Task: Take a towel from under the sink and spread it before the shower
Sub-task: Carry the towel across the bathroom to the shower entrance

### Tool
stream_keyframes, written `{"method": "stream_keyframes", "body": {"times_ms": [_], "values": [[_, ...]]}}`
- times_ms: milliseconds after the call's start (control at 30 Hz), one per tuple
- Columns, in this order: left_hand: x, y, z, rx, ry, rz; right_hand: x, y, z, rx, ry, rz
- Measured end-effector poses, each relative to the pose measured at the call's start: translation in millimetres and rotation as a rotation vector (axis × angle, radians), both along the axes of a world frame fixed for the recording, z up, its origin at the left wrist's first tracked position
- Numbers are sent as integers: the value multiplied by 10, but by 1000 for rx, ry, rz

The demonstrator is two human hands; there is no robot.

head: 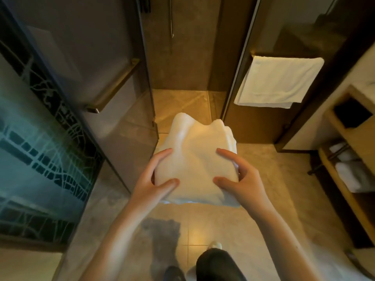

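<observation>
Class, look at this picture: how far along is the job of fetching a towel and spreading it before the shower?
Done: the towel is out and held in front of the open shower. In hand: the left hand and right hand grip it by its near edge, folded, above the floor tiles. Left: unfold it and lay it flat on the tiles before the shower.

Towel point(194, 159): plain white with a cream tint. Hanging towel point(278, 82): plain white. Floor tiles point(263, 179): beige, faintly marbled. Glass panel point(40, 149): frosted teal with a dark band of white crackle lines. Shelf unit point(363, 136): light wood. Door handle point(113, 86): bronze.
</observation>
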State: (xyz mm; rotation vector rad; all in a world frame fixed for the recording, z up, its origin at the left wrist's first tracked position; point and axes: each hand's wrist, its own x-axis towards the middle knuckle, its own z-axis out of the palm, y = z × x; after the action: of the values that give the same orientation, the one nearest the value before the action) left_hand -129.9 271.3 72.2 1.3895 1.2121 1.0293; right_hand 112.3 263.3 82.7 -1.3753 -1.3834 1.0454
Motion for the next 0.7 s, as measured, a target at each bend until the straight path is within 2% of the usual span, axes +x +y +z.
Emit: {"method": "stream_keyframes", "body": {"times_ms": [267, 700], "values": [[483, 881, -164, -13, -11, -44, 474, 765, -165, -16, 7, -28], [1658, 2497, -236, -73, -8, 69, 1628, 2683, -330, -45, -22, 69]]}}
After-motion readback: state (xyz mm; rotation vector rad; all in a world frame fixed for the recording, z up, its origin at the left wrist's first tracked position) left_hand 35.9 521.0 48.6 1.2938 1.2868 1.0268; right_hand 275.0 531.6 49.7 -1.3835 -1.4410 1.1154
